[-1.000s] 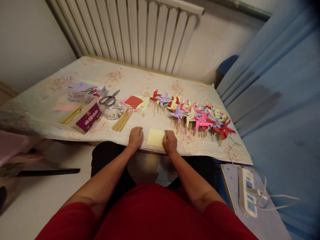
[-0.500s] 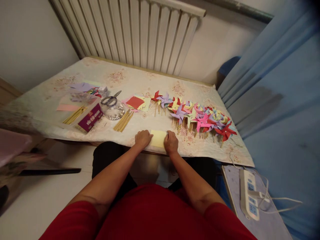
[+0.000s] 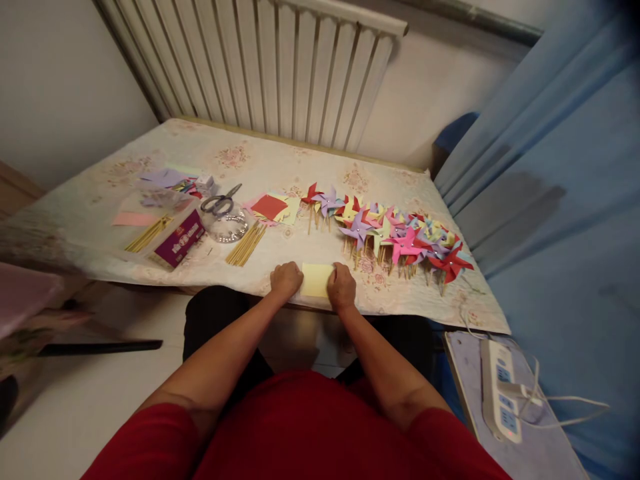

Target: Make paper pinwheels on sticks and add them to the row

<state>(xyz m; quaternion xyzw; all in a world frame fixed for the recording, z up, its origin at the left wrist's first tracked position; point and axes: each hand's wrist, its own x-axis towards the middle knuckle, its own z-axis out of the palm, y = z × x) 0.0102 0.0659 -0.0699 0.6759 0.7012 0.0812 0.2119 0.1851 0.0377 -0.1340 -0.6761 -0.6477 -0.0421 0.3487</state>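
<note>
A small yellow paper square (image 3: 316,280) lies at the near edge of the table (image 3: 150,267). My left hand (image 3: 286,279) rests on its left side with fingers curled, pinching that edge. My right hand (image 3: 341,285) is curled on its right edge in the same way. Behind and to the right sits a row of finished paper pinwheels (image 3: 395,233) on wooden sticks, in red, purple, pink and yellow. A bundle of wooden sticks (image 3: 245,243) lies just left of my left hand.
Scissors (image 3: 220,200) lie on a round clear container (image 3: 229,227). A stack of coloured paper squares (image 3: 271,207), a purple box (image 3: 179,239) and more sticks (image 3: 148,232) sit to the left. A radiator (image 3: 270,67) stands behind; a power strip (image 3: 497,393) lies at lower right.
My left hand slid right from beside the yellow paper onto its left edge, so both hands now close in on the paper. The right hand stayed on the right edge.
</note>
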